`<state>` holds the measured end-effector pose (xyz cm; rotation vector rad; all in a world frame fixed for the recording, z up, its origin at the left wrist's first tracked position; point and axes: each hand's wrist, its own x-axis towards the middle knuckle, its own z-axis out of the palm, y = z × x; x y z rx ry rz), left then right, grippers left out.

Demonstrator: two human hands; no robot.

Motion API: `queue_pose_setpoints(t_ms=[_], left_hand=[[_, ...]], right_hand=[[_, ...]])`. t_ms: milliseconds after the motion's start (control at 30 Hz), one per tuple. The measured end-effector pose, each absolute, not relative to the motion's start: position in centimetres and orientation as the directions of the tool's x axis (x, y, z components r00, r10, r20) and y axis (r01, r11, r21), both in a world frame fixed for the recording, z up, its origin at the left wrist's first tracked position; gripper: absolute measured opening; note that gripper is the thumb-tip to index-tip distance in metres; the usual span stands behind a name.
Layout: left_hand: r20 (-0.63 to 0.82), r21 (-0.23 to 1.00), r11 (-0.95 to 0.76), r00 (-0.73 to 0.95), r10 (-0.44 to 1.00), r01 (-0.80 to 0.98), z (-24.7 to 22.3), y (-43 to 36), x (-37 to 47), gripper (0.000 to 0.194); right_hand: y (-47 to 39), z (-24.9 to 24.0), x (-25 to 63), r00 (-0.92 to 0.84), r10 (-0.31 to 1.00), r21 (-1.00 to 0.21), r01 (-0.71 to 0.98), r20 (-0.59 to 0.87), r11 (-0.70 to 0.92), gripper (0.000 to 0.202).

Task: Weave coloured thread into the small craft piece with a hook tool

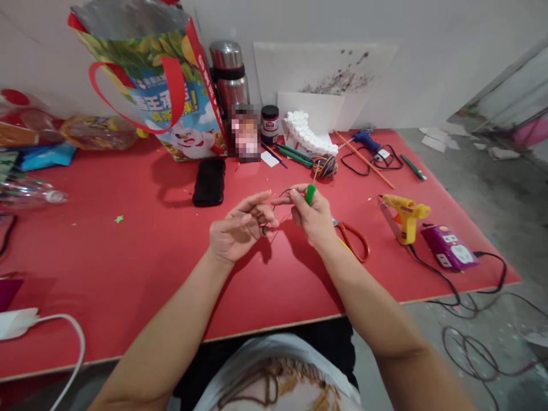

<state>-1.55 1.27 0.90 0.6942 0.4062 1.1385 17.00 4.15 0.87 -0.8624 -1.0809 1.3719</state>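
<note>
My right hand is closed around a green-handled tool, its thin metal shaft pointing up and away; the tip is too small to make out. A thin dark cord runs from the right fingertips toward my left hand. The left fingers are partly curled, with the cord passing among them and a small dark loop showing near the lower fingers. Both hands hover over the red table. Beside the right wrist lie scissors with orange-red handles, partly hidden by the arm.
A yellow glue gun and a purple power socket box with cables sit right. Behind are a yarn ball, a white bumpy piece, a blue glue gun, a black phone and a large bag.
</note>
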Motion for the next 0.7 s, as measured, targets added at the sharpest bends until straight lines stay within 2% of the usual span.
queue_pose_setpoints(t_ms=[133, 300, 567, 700], left_hand=[[0.023, 0.688, 0.218, 0.321, 0.947, -0.692, 0.80, 1.53, -1.72, 0.048], [0.044, 0.708, 0.174, 0.289, 0.956, -0.684, 0.56, 1.71, -1.65, 0.046], [0.148, 0.842, -0.023, 0.191, 0.970, -0.540, 0.59, 2.04, -2.28, 0.040], [0.215, 0.798, 0.020, 0.316, 0.924, -0.602, 0.97, 1.49, -2.13, 0.035]], right_hand=[[4.29, 0.93, 17.24, -0.032, 0.995, -0.945, -0.317, 0.096, 0.081, 0.036], [4.15, 1.07, 17.19, -0.056, 0.993, -0.944, -0.321, 0.101, 0.078, 0.040], [4.00, 1.54, 17.28, -0.055, 0.985, -0.932, -0.335, 0.165, 0.137, 0.040], [3.87, 1.41, 17.08, -0.092, 0.982, -0.937, -0.324, 0.168, 0.130, 0.039]])
